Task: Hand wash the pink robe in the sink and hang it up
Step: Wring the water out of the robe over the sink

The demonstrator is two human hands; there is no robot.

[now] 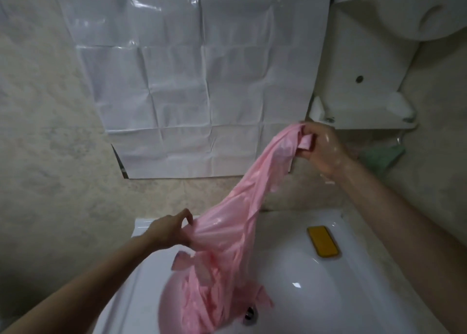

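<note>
the pink robe (242,207) hangs stretched above the white sink (341,283), its lower end bunched in the basin near the drain (249,314). the right hand (321,149) clutches its upper end high up, wet and glossy; the left hand (171,232) grips the middle lower down, probably to let the fabric drain and untangle. a yellow soap bar (323,241) rests on the sink's ledge, a green cloth (379,159) hanging beyond.
</note>
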